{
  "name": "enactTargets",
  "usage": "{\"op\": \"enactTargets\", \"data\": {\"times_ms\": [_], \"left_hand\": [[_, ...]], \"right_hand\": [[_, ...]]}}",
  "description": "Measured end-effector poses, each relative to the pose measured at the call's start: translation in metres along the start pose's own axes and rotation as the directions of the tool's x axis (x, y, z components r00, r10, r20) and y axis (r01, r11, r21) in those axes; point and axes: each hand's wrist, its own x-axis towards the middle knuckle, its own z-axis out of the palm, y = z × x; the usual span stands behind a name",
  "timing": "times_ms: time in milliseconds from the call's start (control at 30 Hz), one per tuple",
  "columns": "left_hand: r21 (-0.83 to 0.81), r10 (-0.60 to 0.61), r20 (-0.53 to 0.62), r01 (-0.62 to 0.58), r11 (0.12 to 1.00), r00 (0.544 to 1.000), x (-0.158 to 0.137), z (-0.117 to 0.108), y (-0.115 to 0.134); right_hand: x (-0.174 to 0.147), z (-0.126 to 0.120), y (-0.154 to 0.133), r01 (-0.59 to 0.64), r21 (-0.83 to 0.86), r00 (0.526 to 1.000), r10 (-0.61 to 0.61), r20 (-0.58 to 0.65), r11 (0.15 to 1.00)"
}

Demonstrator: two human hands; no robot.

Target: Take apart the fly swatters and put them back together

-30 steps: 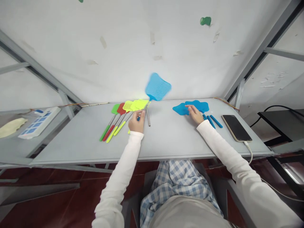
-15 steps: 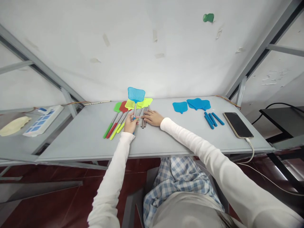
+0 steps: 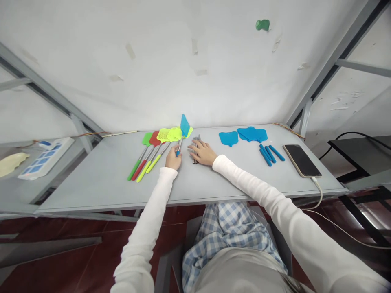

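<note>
My left hand is closed around the handle of a blue fly swatter, whose head is turned nearly edge-on above the table. My right hand lies with its fingers stretched over a small bundle of metal rods and touches them. Left of my hands lie finished-looking fly swatters side by side: a green one, a red one and several yellow ones. The blue swatter's head partly covers a yellow head.
Loose blue swatter heads lie right of centre, with several blue handle tubes before them. A phone with a white cable sits at the right end of the grey table. A white tray stands at the far left.
The blue swatter has swung from facing me to nearly edge-on, leaning right. My right hand and the rods have shifted right, away from the row of swatters.
</note>
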Motion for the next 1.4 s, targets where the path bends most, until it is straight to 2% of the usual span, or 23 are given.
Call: {"op": "enactTargets", "data": {"times_ms": [167,233,333,500,600,700,767,900,1000,1100,1233,1400], "left_hand": [[0.1,0.037,0.047,-0.042,0.994,0.998,-0.008,0.007,0.012],[0.206,0.061,0.041,-0.068,0.976,0.997,-0.012,0.012,0.017],[0.348,0.038,0.026,-0.045,0.937,0.999,-0.018,0.02,0.022],[0.415,-0.008,0.047,-0.013,0.91,0.999,-0.023,0.027,0.029],[0.478,-0.06,0.181,-0.034,0.878,0.982,-0.021,0.016,0.035],[0.546,-0.136,0.381,-0.104,0.831,0.914,-0.015,-0.006,0.042],[0.602,-0.163,0.444,-0.158,0.782,0.881,-0.009,-0.021,0.046],[0.683,-0.135,0.412,-0.207,0.701,0.901,0.006,-0.031,0.047],[0.687,-0.162,0.404,-0.182,0.703,0.9,0.015,-0.026,0.04],[0.678,-0.208,0.357,-0.1,0.728,0.911,0.018,-0.026,0.029],[0.667,-0.255,0.239,0.032,0.744,0.937,0.017,-0.039,0.015],[0.643,-0.311,0.187,0.123,0.756,0.932,0.019,-0.058,0.0]], "right_hand": [[-0.001,0.003,0.01,-0.107,0.04,0.991,0.104,0.084,0.993],[-0.009,-0.001,0.02,-0.104,0.033,0.992,0.101,0.068,0.994],[-0.027,-0.009,0.03,-0.109,-0.011,0.994,0.109,0.031,0.994],[-0.046,-0.015,0.039,-0.117,-0.03,0.993,0.118,0.007,0.993],[-0.049,-0.015,0.044,-0.091,-0.013,0.996,0.091,0.007,0.996],[-0.05,-0.014,0.049,-0.072,-0.002,0.997,0.072,0.009,0.997],[-0.05,-0.012,0.051,-0.062,0.003,0.998,0.062,0.008,0.998],[-0.05,-0.009,0.053,-0.056,0.017,0.998,0.056,-0.003,0.998],[-0.05,-0.007,0.054,-0.059,0.023,0.998,0.06,-0.018,0.998],[-0.05,-0.006,0.054,-0.064,0.029,0.997,0.065,-0.029,0.998],[-0.051,-0.006,0.055,-0.06,0.037,0.998,0.061,-0.032,0.998],[-0.052,-0.007,0.056,-0.058,0.041,0.998,0.06,-0.034,0.997]]}}
